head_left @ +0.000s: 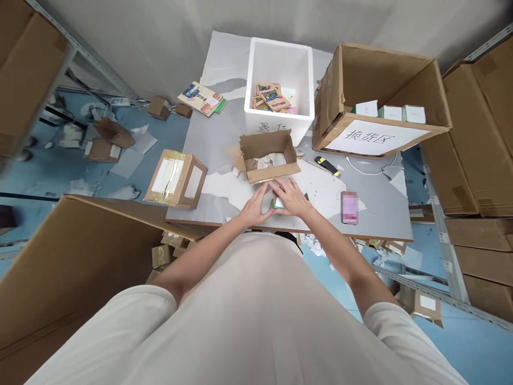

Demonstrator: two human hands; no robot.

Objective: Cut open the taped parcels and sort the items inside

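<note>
At the table's front edge, a small white and green box (279,203) lies largely covered by my right hand (292,198), whose fingers curve over it. My left hand (255,206) is beside it on the left, fingers stretched forward and thumb reaching toward the box's near edge; whether it touches is hard to see. Fingertips of both hands come close together just in front of an opened cardboard box (272,174), which has crumpled white paper (270,160) inside.
A white foam bin (278,120) with booklets and a large carton (328,125) with white boxes stand behind. A yellow-black box cutter (327,166) and a phone (350,207) lie right. At left are a taped parcel (188,184) and booklets (200,99). Cartons flank the table.
</note>
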